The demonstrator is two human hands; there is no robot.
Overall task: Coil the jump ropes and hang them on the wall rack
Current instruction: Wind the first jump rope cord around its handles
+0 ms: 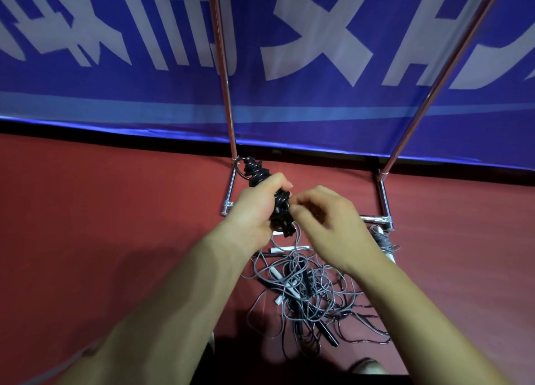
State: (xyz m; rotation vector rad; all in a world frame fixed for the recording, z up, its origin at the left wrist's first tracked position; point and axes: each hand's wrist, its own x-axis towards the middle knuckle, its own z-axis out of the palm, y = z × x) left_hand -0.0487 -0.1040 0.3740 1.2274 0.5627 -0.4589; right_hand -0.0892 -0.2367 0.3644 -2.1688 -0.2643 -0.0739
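Note:
A black jump rope (279, 208), wound into a tight bundle, sits upright in my left hand (256, 208), which grips its middle. My right hand (321, 219) pinches the rope at the bundle's right side with thumb and fingertips. The bundle's top end (252, 167) shows a loop near the left rack pole. Below my hands a tangle of grey and black jump ropes (307, 295) with white handles lies on the red floor. A coiled grey rope (383, 240) rests beside the rack's base bar.
The chrome rack (376, 219) has two poles rising up, a left pole (224, 95) and a right pole (428, 95), with base bars on the floor. A blue banner (318, 109) with white lettering stands behind it. A shoe tip (367, 366) shows at the bottom.

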